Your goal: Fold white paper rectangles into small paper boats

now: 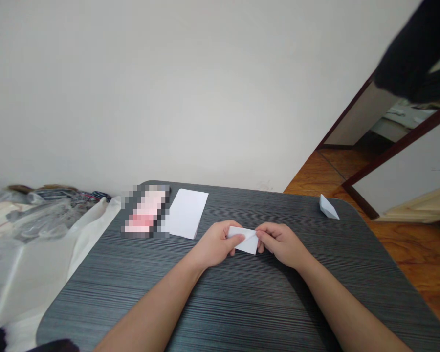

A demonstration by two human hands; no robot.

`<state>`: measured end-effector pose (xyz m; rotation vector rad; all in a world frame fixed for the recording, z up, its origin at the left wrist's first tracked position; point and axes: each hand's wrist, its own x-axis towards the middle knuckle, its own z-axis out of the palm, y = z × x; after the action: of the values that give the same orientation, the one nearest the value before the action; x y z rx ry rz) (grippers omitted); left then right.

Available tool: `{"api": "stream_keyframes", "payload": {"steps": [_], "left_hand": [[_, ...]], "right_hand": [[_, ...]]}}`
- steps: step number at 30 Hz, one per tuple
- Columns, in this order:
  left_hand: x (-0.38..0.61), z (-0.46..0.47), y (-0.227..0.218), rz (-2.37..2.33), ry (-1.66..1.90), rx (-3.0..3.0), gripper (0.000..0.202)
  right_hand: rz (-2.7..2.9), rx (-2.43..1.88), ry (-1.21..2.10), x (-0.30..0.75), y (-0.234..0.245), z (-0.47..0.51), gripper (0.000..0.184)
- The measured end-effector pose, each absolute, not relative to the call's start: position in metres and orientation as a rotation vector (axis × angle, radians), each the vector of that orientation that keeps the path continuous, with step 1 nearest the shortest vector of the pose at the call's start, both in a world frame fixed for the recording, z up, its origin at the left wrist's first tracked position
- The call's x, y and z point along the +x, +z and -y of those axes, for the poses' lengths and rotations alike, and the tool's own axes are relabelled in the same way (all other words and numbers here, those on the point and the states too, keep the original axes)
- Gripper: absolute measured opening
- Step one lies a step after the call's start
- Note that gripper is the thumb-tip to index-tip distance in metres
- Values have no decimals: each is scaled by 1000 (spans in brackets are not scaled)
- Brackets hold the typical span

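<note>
Two hands, the left hand (214, 246) and right hand (282, 244), pinch a folded paper (243, 239) between closed fingers (264, 233), keeping it steady above the table (242, 303); a white sheet (186, 213) lies left of it, a small paper shape (328, 207) right.

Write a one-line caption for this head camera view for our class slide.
Left hand and right hand hold a folded white paper over a dark striped table.

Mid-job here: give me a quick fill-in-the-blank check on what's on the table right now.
The left hand and right hand pinch a folded white paper at its ____ ends.
A flat white paper sheet lies to the ____ of the pixelated pink item.
A small folded paper shape sits near the ____ corner of the dark striped table.
Answers: opposite; right; far right.
</note>
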<state>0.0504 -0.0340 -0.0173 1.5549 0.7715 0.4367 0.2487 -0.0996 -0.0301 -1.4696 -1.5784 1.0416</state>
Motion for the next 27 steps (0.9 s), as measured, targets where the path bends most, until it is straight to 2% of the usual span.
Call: {"api": "stream_keyframes", "payload": {"steps": [4, 10, 27], "left_hand": [[50, 34, -17, -775, 439, 1567, 22], [49, 35, -15, -766, 412, 1570, 23], [48, 35, -13, -777, 406, 1595, 25]], "right_hand": [[1584, -1486, 1024, 248, -29, 100, 19], [1595, -1469, 1041, 247, -28, 99, 27], [1579, -1506, 1060, 244, -27, 99, 26]]}}
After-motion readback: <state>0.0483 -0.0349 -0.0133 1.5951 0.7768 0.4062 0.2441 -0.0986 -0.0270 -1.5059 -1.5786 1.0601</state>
